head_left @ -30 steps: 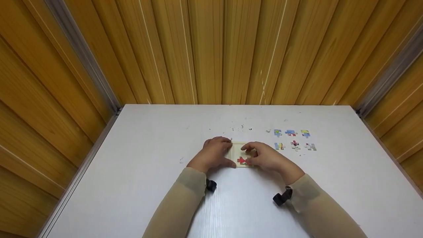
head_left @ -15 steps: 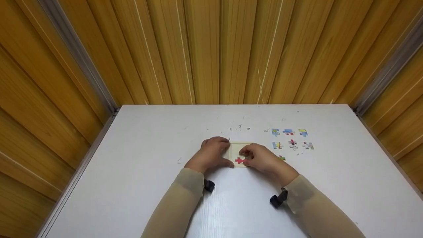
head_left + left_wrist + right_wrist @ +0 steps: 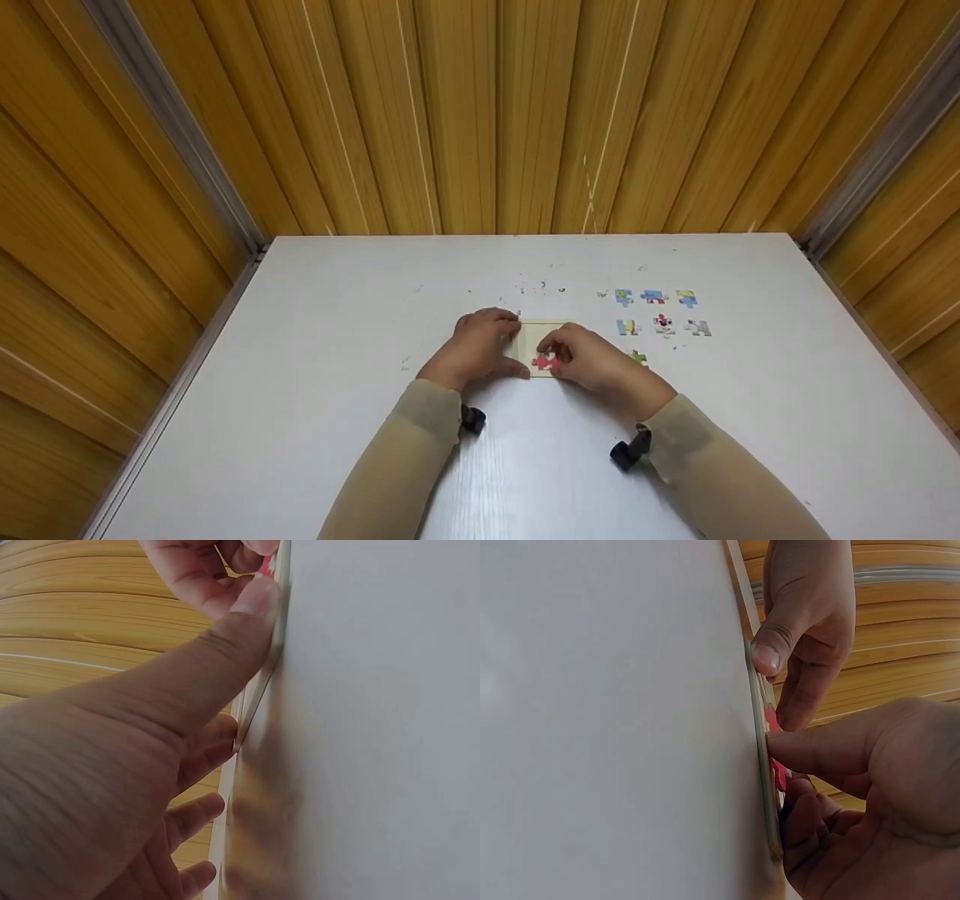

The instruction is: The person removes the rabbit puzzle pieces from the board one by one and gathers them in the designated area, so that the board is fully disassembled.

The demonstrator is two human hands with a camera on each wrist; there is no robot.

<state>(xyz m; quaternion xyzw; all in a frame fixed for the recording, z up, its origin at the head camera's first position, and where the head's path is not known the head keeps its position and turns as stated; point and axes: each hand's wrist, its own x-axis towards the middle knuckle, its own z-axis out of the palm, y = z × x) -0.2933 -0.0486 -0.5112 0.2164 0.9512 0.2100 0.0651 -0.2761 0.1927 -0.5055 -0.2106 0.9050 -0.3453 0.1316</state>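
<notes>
A small pale wooden puzzle tray point(image 3: 534, 334) lies flat on the white table. My left hand point(image 3: 480, 349) grips its left side, the thumb at the near corner and the fingers toward the far corner. Low in the tray sits a red jigsaw piece point(image 3: 541, 362), which also shows as a red jigsaw piece point(image 3: 772, 718) in the right wrist view. My right hand point(image 3: 592, 361) pinches it between thumb and curled fingers, which cover part of it. In the left wrist view, my left thumb point(image 3: 259, 604) presses on the tray's edge.
Several loose jigsaw pieces, among them a black-and-red piece point(image 3: 664, 325), lie in rows to the right on the table point(image 3: 337, 315). A green piece point(image 3: 637, 358) is partly hidden behind my right wrist. Wood-patterned panels point(image 3: 480, 112) stand behind and at the sides.
My right hand has shifted slightly left over the tray with fingers curled closer round the red piece. The green piece has come into view beside the wrist. My left hand keeps its hold.
</notes>
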